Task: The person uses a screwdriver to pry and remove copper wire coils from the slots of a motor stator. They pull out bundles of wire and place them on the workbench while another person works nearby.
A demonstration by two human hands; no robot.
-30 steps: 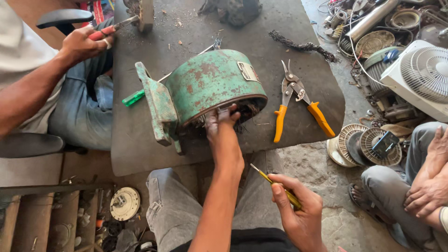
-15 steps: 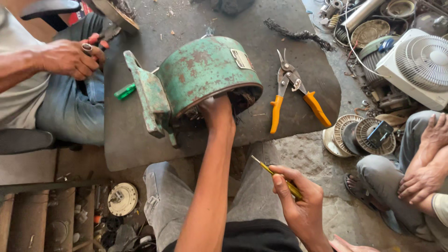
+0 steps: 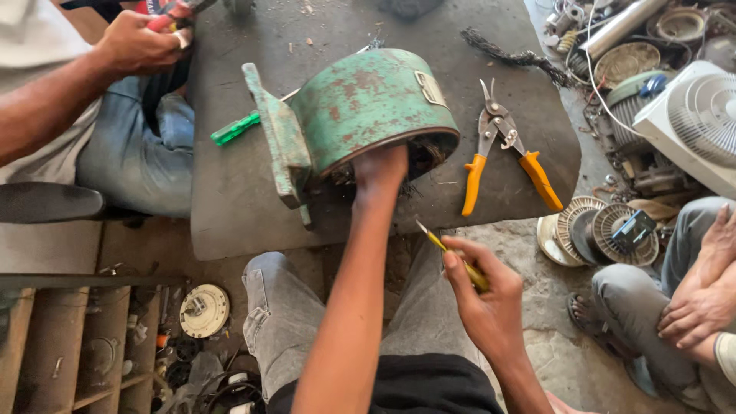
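Lying on its side at the centre of the dark desk (image 3: 230,207), a green rusted motor housing (image 3: 368,107) is the largest item, open end toward six o'clock, flat base plate at nine o'clock. The left hand (image 3: 379,172) is pushed into that opening; its fingers are hidden inside, so whether they are together or apart cannot be told. Contents of the housing are mostly out of sight; only dark tangled matter shows at the rim. Judged advice: steady the shell before prying, and keep fingers off the rusted edge. At three o'clock lie orange-handled snips (image 3: 502,146), clear of the housing. The right hand (image 3: 483,299), at five o'clock, is clamped on a yellow-handled screwdriver (image 3: 452,257). A green tool handle (image 3: 234,129) sits at ten o'clock. Another person's hand (image 3: 142,42) works at eleven o'clock.
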